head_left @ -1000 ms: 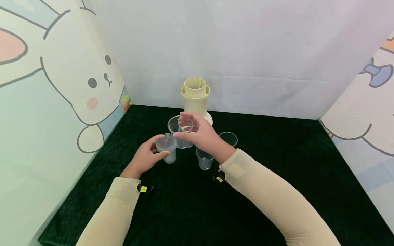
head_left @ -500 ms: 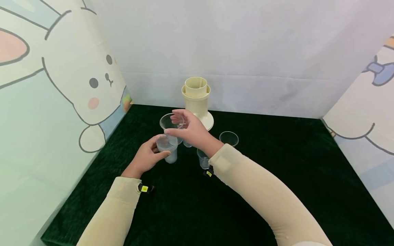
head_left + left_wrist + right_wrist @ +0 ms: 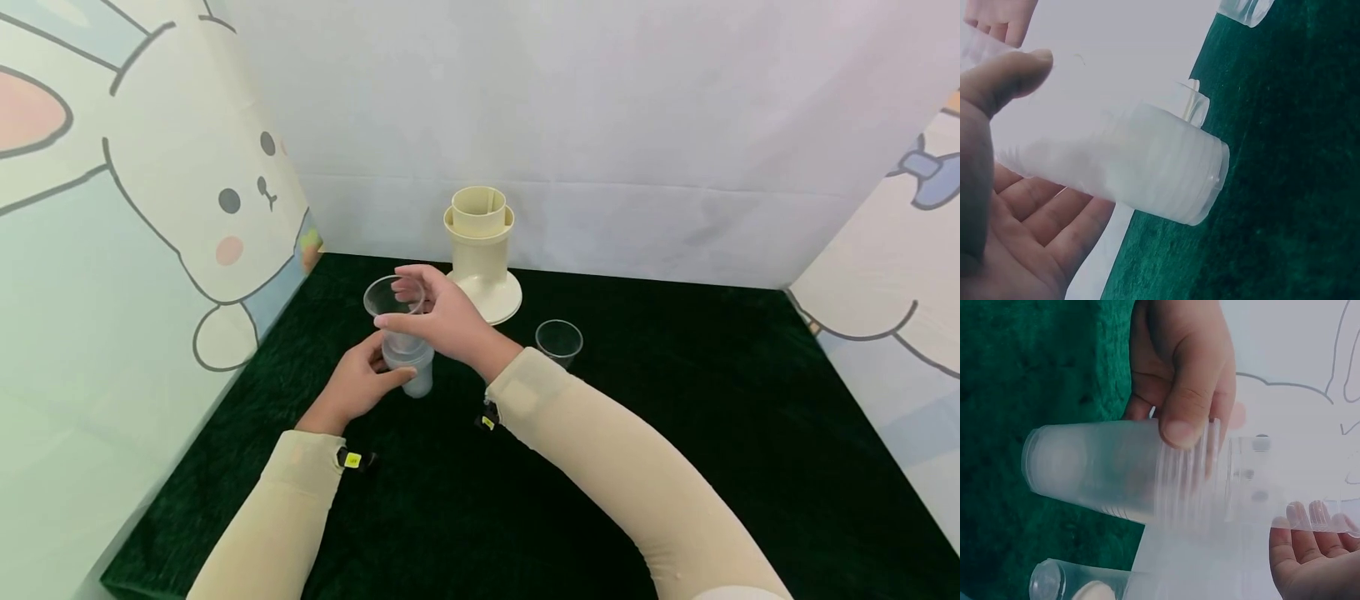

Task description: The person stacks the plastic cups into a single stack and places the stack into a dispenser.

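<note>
My left hand (image 3: 360, 385) grips a stack of clear plastic cups (image 3: 417, 379) at the left centre of the table. In the right wrist view its thumb presses just below the several stacked rims. Directly above, my right hand (image 3: 442, 318) holds another clear plastic cup (image 3: 381, 298) between thumb and fingers. The base of this cup reaches into the mouth of the stack. Through its wall the right fingertips (image 3: 1319, 512) show in the right wrist view. A further clear cup (image 3: 1054, 581) stands beside the stack there; in the head view my right hand hides it.
Behind the hands stands a cream-coloured cylindrical holder (image 3: 480, 250) on a round base. A clear cup (image 3: 558, 340) stands right of my right forearm, and the forearm covers another. Dark green cloth (image 3: 675, 375) covers the table, with printed fabric walls around it.
My right hand has moved left with its cup, from beside the stack to over it, and the cup has entered the stack's mouth. My left hand has stayed nearly still.
</note>
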{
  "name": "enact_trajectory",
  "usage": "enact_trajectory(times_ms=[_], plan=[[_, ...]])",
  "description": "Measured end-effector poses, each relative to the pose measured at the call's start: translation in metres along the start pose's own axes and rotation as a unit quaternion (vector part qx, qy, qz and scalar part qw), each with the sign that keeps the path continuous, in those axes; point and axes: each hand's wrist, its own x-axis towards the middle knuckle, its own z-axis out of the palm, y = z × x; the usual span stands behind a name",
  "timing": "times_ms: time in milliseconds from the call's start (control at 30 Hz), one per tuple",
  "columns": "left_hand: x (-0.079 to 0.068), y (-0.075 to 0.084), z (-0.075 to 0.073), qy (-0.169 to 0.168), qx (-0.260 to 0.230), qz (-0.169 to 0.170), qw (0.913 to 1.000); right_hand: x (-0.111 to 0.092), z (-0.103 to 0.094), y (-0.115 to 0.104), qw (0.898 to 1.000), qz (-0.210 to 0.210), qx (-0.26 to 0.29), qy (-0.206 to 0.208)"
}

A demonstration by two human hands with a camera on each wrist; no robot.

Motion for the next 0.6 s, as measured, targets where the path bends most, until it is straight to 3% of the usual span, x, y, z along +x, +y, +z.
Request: enact_trajectory(times_ms=[600], plan=[[0.001, 0.000, 0.000, 0.002, 0.004, -0.002, 1.0000, 0.000, 0.010, 0.013, 1.000, 0.016, 0.003, 0.004]])
